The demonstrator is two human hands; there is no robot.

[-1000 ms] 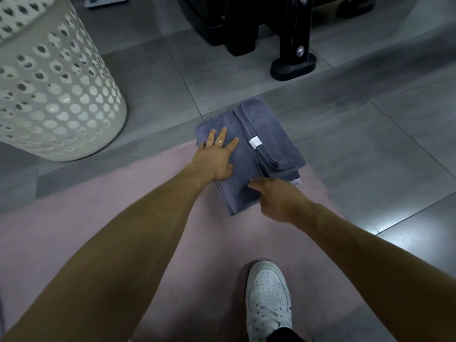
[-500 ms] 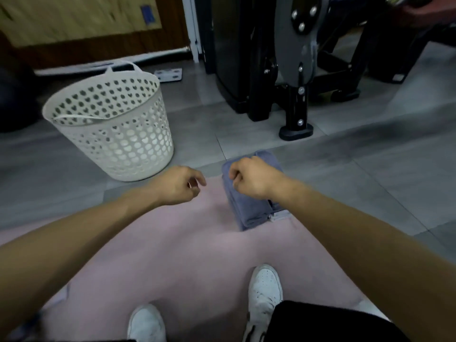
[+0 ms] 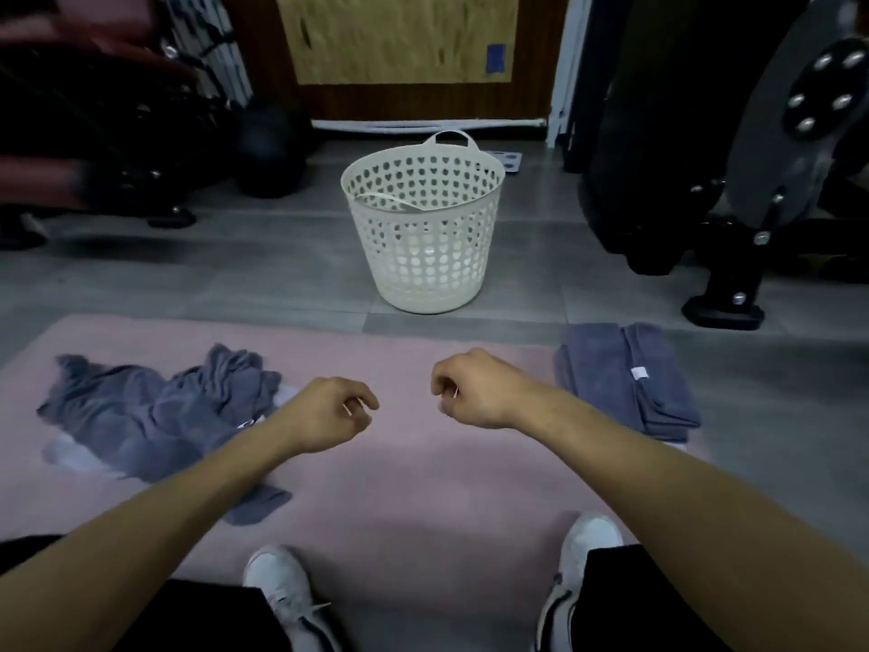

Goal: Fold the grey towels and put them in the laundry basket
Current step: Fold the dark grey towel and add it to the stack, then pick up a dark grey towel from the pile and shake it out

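Grey tile floor: covers the room; wooden panel wall at the back, dark gym machines at both sides.

Pink mat: lies on the floor just in front of the laundry basket, and bears most items below.

Laundry basket: white, perforated, upright on the tiles; one handle raised at its far rim, the other folded inside. Landmark for all entries.

Crumpled grey towels: loose heap on the mat, front-left of the basket, partly under the left forearm.

Folded grey towels: neat stack front-right of the basket, at the mat's right edge, partly on tile. White label on top; any writing too small to read.

White shoes: two, at the mat's near edge.

Left hand: over the mat in front of the basket, fingers loosely curled, grasping nothing.

Right hand: beside it, apart, fingers likewise loosely curled and empty.
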